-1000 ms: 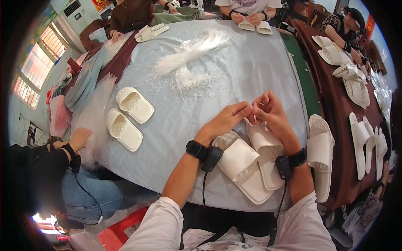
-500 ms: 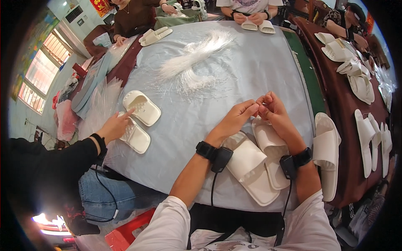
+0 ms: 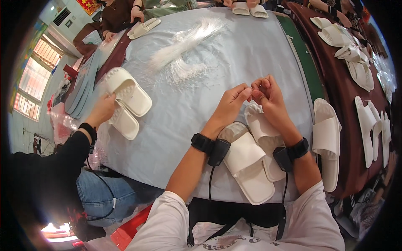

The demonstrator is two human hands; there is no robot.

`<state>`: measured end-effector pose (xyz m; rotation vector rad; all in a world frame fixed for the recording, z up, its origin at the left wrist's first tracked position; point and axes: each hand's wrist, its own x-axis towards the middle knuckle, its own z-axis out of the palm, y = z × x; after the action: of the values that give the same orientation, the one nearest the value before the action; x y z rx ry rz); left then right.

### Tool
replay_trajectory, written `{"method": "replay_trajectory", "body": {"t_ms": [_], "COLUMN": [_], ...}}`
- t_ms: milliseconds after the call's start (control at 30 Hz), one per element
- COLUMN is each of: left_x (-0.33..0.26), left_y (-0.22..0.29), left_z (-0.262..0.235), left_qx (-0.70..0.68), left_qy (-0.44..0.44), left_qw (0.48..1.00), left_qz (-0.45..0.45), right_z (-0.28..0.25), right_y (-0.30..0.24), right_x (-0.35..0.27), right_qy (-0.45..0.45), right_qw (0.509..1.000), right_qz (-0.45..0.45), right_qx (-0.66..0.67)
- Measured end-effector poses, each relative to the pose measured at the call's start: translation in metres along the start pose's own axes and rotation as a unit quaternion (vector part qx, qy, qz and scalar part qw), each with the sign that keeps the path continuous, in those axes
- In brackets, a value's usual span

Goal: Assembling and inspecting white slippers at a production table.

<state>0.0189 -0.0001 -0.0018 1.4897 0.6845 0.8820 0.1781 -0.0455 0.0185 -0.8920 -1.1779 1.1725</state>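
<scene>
My left hand [image 3: 233, 101] and my right hand [image 3: 271, 98] meet fingertip to fingertip above the table. Both are closed in a pinch; whatever is between the fingers is too small to make out. Under my wrists lies a pair of cream slippers: one slipper [image 3: 249, 165] in full sight, toe strap up, the other slipper [image 3: 263, 125] partly covered by my right hand and wristband. Farther off, a loose bundle of thin clear plastic strands [image 3: 178, 60] is spread over the pale blue tablecloth [image 3: 167, 121].
On the left, a co-worker's hand [image 3: 102, 109] holds another slipper pair [image 3: 136, 98]. A single slipper [image 3: 327, 144] lies at the table's right edge. More slippers [image 3: 364, 129] line the brown-covered table beyond. Other people's hands [image 3: 240, 3] work with slippers at the far side.
The co-worker on the left has gripped the slipper pair and lifted it leftward. My hands stay pinched together over my slippers; the whole view has shifted slightly.
</scene>
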Motion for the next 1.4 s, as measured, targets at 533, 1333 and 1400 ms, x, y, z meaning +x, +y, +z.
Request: {"method": "replay_trajectory", "body": {"t_ms": [533, 1333, 1400], "left_x": [-0.001, -0.105, -0.112], "left_y": [-0.001, 0.039, 0.031], "left_z": [-0.006, 0.100, 0.098], "left_qx": [-0.034, 0.556, 0.552], "left_qy": [-0.026, 0.061, 0.118], "left_qw": [0.999, 0.829, 0.820], "left_qz": [-0.004, 0.033, 0.095], "right_z": [-0.018, -0.076, -0.081], "right_y": [0.009, 0.041, 0.035], "right_x": [0.001, 0.012, 0.007], "right_qy": [0.008, 0.155, 0.112], "right_qw": [0.993, 0.876, 0.893], "right_qz": [0.045, 0.100, 0.084], "right_qx": [0.110, 0.446, 0.427]}}
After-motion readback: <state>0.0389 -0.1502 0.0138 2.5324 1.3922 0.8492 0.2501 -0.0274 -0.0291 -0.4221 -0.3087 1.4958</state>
